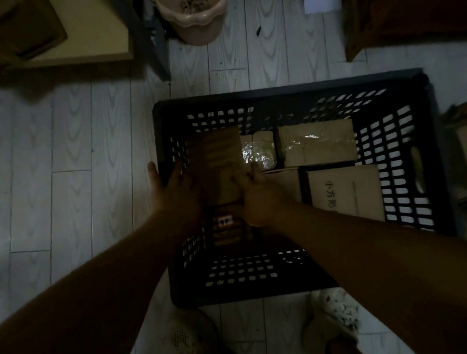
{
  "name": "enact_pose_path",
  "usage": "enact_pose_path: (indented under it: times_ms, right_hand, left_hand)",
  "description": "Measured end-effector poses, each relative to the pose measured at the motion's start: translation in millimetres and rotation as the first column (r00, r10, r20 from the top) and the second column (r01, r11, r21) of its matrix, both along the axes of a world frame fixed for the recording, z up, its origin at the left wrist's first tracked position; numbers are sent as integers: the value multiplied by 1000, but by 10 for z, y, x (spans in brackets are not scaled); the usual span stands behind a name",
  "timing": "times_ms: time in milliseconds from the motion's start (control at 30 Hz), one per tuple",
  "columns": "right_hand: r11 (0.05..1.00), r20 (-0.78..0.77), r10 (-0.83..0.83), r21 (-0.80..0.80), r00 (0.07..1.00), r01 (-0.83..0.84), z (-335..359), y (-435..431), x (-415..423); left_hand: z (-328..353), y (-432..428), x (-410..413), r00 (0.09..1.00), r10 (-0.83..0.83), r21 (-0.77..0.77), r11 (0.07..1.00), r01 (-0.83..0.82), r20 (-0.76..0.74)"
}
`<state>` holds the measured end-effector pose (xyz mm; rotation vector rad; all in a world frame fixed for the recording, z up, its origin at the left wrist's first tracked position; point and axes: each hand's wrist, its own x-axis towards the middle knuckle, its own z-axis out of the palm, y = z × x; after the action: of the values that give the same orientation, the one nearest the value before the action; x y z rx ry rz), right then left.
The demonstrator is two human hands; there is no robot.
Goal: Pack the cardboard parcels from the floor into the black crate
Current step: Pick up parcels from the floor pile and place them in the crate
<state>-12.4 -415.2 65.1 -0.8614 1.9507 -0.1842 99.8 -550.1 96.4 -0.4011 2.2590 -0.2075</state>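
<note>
Head view: my left hand and right hand grip a long parcel by its sides, inside the left part of the black crate. Right of my hands, in the same crate, lie taped parcels and a printed box. The long parcel's label is too dim for me to read.

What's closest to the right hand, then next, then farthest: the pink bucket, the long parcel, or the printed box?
1. Long parcel, touching the right hand.
2. Printed box, right side of crate.
3. Pink bucket, far ahead.
</note>
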Motion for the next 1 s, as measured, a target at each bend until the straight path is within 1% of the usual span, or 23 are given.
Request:
enact_pose_path:
  times_ms: [67,100,133,167,200,267,300,333,400,533,633,700,767,800,867,933,1000]
  right_hand:
    - [1000,37,-23,-11,999,24,349,81,-74]
    - [999,49,-38,-14,998,39,562,137,-110]
    - [998,55,-59,-15,997,60,793,193,-148]
    - [996,63,-90,-7,994,90,1048,264,-172]
    - [993,69,-120,4,990,120,1319,338,-192]
    - [991,65,-135,16,989,134,1903,493,-210]
    - [992,54,-123,13,991,123,2205,573,-218]
    - [994,42,-113,4,993,113,2497,662,-226]
    - [994,31,-110,-24,993,110,3035,842,-253]
    - [986,13,-136,-97,991,137,3893,1320,-319]
    - [969,-16,-210,-134,978,206,4371,1734,-339]
    - [957,-47,-254,-156,966,244,4642,2021,-337]
    - [947,-123,-291,-178,949,267,4891,2362,-328]
    - [944,-187,-311,-173,932,280,5020,2555,-328]
    - [937,-312,-347,-141,884,318,5278,2961,-347]
    - [911,-360,-412,-132,837,392,5535,3365,-352]
    - [868,-376,-493,-157,785,470,5772,3745,-315]
  left_hand:
    - [252,63,73,998,35,54,998,-38,51]
    - [421,109,111,995,78,83,993,-83,62]
    - [622,157,141,986,152,124,979,-160,66]
    - [851,217,162,964,258,184,946,-266,65]
    - [1111,287,175,920,387,254,885,-390,65]
    - [1697,417,197,783,617,382,708,-594,75]
    - [1998,483,213,716,694,427,627,-652,74]
    - [2290,555,238,667,742,458,572,-680,63]
    - [2828,702,304,613,790,488,529,-694,15]
    - [3716,1045,424,579,810,509,540,-670,-97]
    - [4205,1332,519,595,783,506,592,-627,-180]
    - [4492,1467,513,629,748,490,638,-593,-213]
    - [4764,1573,416,696,666,469,721,-510,-267]
    - [4900,1632,345,705,639,468,746,-473,-306]
    - [5180,1777,189,683,619,499,764,-409,-387]
    - [5441,1976,67,677,588,550,774,-313,-442]
    - [5672,2228,-32,695,556,612,763,-209,-456]
